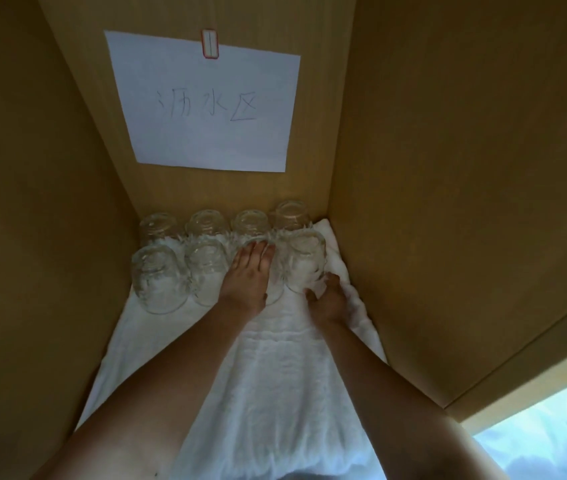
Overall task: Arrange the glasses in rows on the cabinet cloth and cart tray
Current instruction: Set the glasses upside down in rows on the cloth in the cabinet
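Inside cabinet (448, 168), on white cloth (275, 375): eight inverted glasses (155, 275), two rows of four.
Left hand (249, 271) flat, fingers straight, atop third front-row glass (275, 285). Right hand (327, 299) curled, gripping lower edge of end glass (304, 258), just right of left hand.

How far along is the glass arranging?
Done: back row of four glasses, plus two front-row glasses, upside down on the cloth. In hand: left hand rests on the third glass, right hand grips the fourth glass. Left: front cloth unfilled; cart tray unseen.
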Action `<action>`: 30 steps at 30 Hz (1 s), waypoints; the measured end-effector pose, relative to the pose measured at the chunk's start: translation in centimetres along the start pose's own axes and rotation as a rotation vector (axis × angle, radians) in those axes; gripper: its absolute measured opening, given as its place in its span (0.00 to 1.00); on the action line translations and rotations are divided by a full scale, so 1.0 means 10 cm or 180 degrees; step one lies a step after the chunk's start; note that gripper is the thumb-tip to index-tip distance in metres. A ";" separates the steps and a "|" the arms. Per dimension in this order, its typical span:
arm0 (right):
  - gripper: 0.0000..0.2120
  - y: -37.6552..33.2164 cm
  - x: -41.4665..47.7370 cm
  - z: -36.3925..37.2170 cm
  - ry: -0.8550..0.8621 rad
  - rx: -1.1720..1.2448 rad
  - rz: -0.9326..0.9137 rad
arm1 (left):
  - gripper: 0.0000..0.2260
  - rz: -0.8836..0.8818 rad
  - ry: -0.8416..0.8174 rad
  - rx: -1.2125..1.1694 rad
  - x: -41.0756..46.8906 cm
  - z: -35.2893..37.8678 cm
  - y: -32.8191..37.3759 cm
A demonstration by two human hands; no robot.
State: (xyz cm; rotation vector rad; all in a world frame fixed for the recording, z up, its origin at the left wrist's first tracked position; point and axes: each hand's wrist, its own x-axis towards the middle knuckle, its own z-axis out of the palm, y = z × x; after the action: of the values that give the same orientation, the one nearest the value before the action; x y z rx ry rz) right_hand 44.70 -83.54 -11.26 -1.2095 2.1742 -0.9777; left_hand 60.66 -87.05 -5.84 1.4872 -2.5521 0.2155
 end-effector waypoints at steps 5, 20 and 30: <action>0.37 0.11 -0.14 -0.01 -0.0364 -0.0896 -0.0348 | 0.45 -0.0020 -0.0075 0.0027 0.02 -0.03 -0.02; 0.18 -0.14 -0.49 -0.22 -0.0248 -0.1088 -0.1535 | 0.44 -0.0114 -0.0192 -0.0606 -0.01 -0.21 -0.06; 0.14 -0.92 -0.87 0.27 -0.1376 -0.0960 -0.2740 | 0.19 -0.1228 0.0401 -0.1286 -1.08 -0.50 -0.66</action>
State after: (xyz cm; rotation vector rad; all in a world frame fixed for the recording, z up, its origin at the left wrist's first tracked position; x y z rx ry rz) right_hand 55.79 -80.30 -5.46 -2.3433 1.4724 -0.5772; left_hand 72.01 -80.08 -3.20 1.6873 -2.0036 -0.2377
